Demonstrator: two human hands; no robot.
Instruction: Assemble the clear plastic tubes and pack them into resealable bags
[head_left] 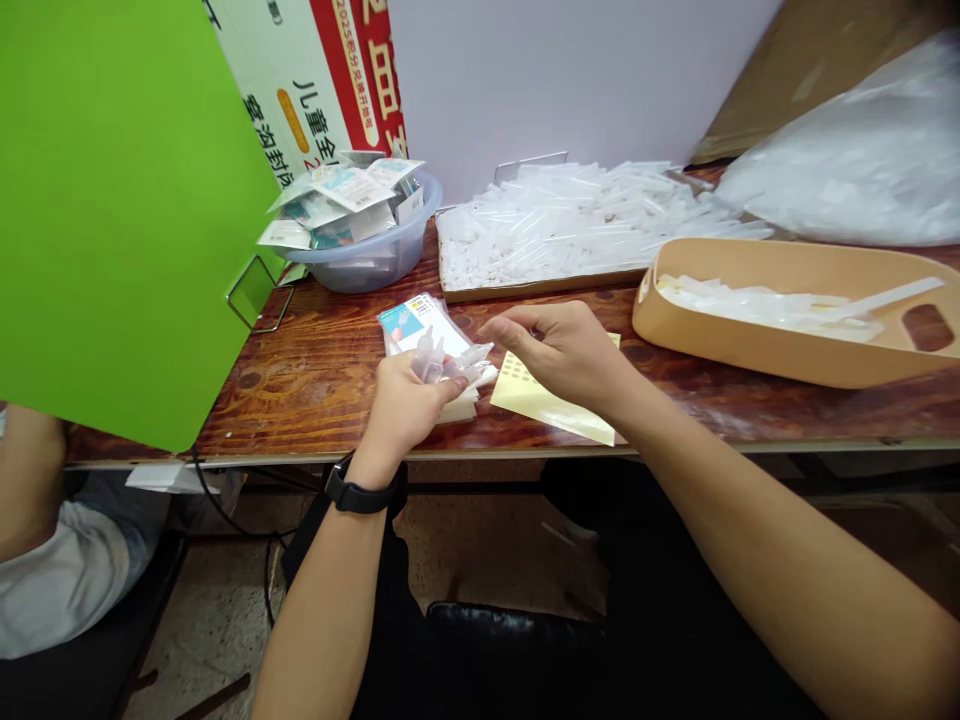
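Observation:
My left hand [410, 400], with a black band on its wrist, is closed around several small translucent plastic pieces with pointed tips [431, 358]. It rests over a stack of printed packets [420, 318] near the table's front edge. Just to the right, my right hand [566, 350] hovers with thumb and fingers drawn together in a pinch. Whatever its fingertips hold, if anything, is too small to make out. Partly under that hand lies a yellow sheet of small round stickers [559, 415].
A cardboard tray heaped with clear plastic tubes [570, 225] stands behind. To its left is a blue bowl of packets [375, 260]; to the right, a tan basket of white strips [750, 355] and a plastic bag [862, 150]. A green board [127, 200] blocks the left, beside another person's arm [30, 480].

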